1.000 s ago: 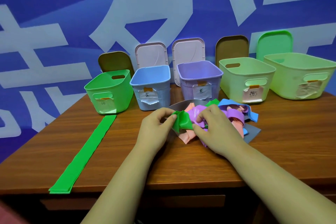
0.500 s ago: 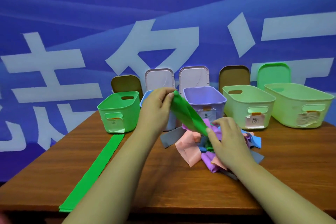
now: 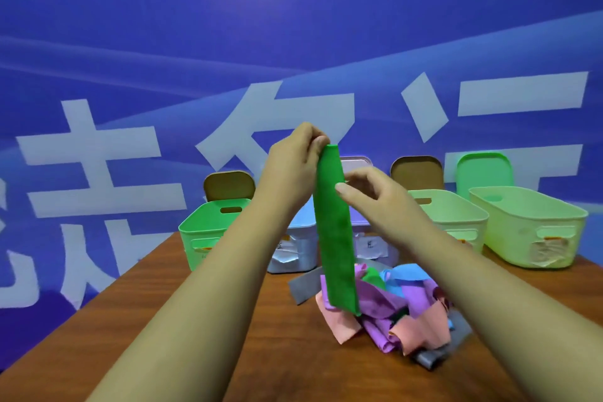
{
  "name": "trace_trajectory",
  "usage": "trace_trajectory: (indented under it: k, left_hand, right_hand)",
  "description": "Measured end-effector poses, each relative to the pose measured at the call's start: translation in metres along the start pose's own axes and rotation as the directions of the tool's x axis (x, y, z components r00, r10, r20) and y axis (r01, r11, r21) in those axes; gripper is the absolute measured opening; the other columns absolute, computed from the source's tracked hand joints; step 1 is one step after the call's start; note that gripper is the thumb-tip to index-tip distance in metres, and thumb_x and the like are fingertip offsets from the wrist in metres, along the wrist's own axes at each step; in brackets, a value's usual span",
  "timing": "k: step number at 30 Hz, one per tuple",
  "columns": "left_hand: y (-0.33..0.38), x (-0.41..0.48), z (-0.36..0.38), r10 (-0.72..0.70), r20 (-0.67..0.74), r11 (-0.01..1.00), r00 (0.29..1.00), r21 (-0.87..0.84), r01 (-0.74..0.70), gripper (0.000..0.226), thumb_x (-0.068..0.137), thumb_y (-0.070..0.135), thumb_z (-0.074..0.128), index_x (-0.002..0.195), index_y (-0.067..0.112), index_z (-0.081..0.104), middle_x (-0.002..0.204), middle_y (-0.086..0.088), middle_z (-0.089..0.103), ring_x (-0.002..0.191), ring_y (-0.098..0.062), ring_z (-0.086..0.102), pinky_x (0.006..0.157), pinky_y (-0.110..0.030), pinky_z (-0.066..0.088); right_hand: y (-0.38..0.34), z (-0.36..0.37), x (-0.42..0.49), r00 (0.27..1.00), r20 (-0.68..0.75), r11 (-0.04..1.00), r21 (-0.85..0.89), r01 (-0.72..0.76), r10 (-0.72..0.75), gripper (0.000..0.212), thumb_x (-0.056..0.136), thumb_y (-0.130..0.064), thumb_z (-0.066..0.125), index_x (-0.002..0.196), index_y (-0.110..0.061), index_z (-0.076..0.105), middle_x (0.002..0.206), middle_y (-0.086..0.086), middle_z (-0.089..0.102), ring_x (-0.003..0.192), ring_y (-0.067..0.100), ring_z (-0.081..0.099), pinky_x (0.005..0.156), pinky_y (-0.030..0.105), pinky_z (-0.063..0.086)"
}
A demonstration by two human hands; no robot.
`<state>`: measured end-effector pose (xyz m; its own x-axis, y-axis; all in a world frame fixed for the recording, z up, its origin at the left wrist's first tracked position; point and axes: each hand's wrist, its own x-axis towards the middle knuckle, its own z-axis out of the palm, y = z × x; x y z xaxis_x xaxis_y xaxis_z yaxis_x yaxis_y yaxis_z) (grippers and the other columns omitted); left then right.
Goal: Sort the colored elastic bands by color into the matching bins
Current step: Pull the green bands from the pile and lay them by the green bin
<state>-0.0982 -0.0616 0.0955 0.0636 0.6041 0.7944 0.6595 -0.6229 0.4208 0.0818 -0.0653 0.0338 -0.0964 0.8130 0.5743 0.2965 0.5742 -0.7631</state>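
- Above the heap of bands [image 3: 401, 310] on the table [image 3: 228, 352], the green band [image 3: 334, 238] hangs full length, its lower end down at the tangle. I'd guess it could snag a loose strip and drag it toward the green bin [image 3: 202, 232].
- The left hand [image 3: 293, 166] is raised, pinching the band's top end.
- The right hand [image 3: 378, 202] pinches its edge just below.
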Motion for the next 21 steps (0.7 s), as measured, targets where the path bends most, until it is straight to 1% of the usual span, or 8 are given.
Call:
trace_trajectory:
  k: [1, 3, 4, 6, 8, 11, 17, 21]
  left_hand:
    - [0.002, 0.003, -0.002, 0.000, 0.014, 1.000, 1.000, 0.004, 0.000, 0.017, 0.110, 0.031, 0.050, 0.103, 0.022, 0.062, 0.089, 0.005, 0.070, 0.085, -0.020, 0.061, 0.070, -0.034, 0.046]
    - [0.005, 0.007, -0.004, -0.008, 0.040, 1.000, 0.999, 0.011, 0.008, 0.019, 0.110, 0.032, 0.049, 0.101, 0.021, 0.062, 0.087, 0.003, 0.068, 0.083, -0.020, 0.060, 0.067, -0.033, 0.044]
    - [0.006, 0.007, -0.005, -0.016, 0.052, 1.000, 0.999, 0.013, 0.015, 0.020, 0.111, 0.032, 0.049, 0.101, 0.020, 0.061, 0.085, 0.002, 0.068, 0.080, -0.020, 0.060, 0.065, -0.033, 0.042]
    - [0.005, 0.004, -0.007, -0.035, 0.067, 0.999, 0.997, -0.011, 0.035, 0.021, 0.110, 0.035, 0.049, 0.102, 0.019, 0.061, 0.085, 0.002, 0.067, 0.079, -0.020, 0.062, 0.065, -0.035, 0.046]
    - [0.002, -0.003, -0.009, -0.062, 0.076, 0.995, 0.995, -0.077, 0.068, 0.018, 0.108, 0.038, 0.054, 0.107, 0.021, 0.061, 0.091, 0.006, 0.069, 0.084, -0.018, 0.066, 0.074, -0.042, 0.057]
    - [-0.003, -0.018, -0.009, -0.091, 0.052, 0.985, 0.994, -0.141, 0.098, 0.014, 0.105, 0.030, 0.063, 0.115, 0.022, 0.061, 0.098, 0.006, 0.070, 0.091, -0.014, 0.069, 0.083, -0.044, 0.061]
    - [-0.007, -0.026, -0.012, -0.116, 0.007, 0.968, 0.993, -0.223, 0.115, 0.002, 0.101, 0.019, 0.068, 0.102, 0.021, 0.069, 0.090, 0.008, 0.075, 0.080, -0.009, 0.069, 0.077, -0.036, 0.060]
    - [-0.011, -0.024, -0.013, -0.107, 0.065, 0.966, 0.992, -0.231, 0.119, 0.002, 0.100, 0.022, 0.070, 0.100, 0.024, 0.070, 0.086, 0.007, 0.075, 0.078, -0.007, 0.069, 0.073, -0.029, 0.059]
  right_hand:
    - [-0.006, 0.001, 0.005, 1.000, 0.029, 0.999, 0.046, -0.004, 0.003, 0.026, 0.095, -0.038, 0.075, 0.118, -0.026, 0.070, 0.098, -0.011, 0.076, 0.091, 0.006, 0.070, 0.087, 0.027, 0.053]
    - [-0.016, 0.003, 0.013, 0.999, 0.053, 0.997, 0.078, -0.011, 0.007, 0.022, 0.096, -0.026, 0.075, 0.116, -0.019, 0.071, 0.093, 0.008, 0.075, 0.081, 0.013, 0.063, 0.080, 0.033, 0.051]
    - [-0.019, 0.004, 0.015, 0.999, 0.048, 0.997, 0.072, -0.026, 0.022, 0.019, 0.097, -0.021, 0.074, 0.114, -0.014, 0.071, 0.096, 0.018, 0.075, 0.080, 0.016, 0.062, 0.077, 0.035, 0.051]
    - [-0.023, 0.007, 0.017, 0.997, 0.044, 0.994, 0.081, -0.069, 0.066, 0.015, 0.098, -0.014, 0.071, 0.112, -0.006, 0.071, 0.101, 0.024, 0.074, 0.080, 0.020, 0.063, 0.075, 0.038, 0.053]
    - [-0.023, 0.009, 0.018, 0.993, 0.055, 0.988, 0.108, -0.108, 0.102, 0.016, 0.097, -0.012, 0.070, 0.111, -0.006, 0.072, 0.100, 0.022, 0.074, 0.081, 0.021, 0.067, 0.077, 0.044, 0.057]
    - [-0.020, 0.009, 0.018, 0.989, 0.074, 0.984, 0.116, -0.135, 0.127, 0.015, 0.097, -0.014, 0.070, 0.111, -0.009, 0.073, 0.100, 0.021, 0.075, 0.083, 0.023, 0.070, 0.079, 0.047, 0.060]
    - [-0.023, 0.006, 0.013, 0.991, 0.109, 0.993, 0.076, -0.084, 0.076, 0.014, 0.098, -0.022, 0.070, 0.111, -0.020, 0.074, 0.103, 0.000, 0.078, 0.083, 0.009, 0.067, 0.075, 0.032, 0.058]
    - [-0.029, 0.003, 0.019, 0.999, 0.034, 0.990, 0.135, -0.031, 0.027, 0.008, 0.099, -0.020, 0.070, 0.106, -0.019, 0.073, 0.090, -0.003, 0.076, 0.078, 0.009, 0.066, 0.074, 0.033, 0.055]
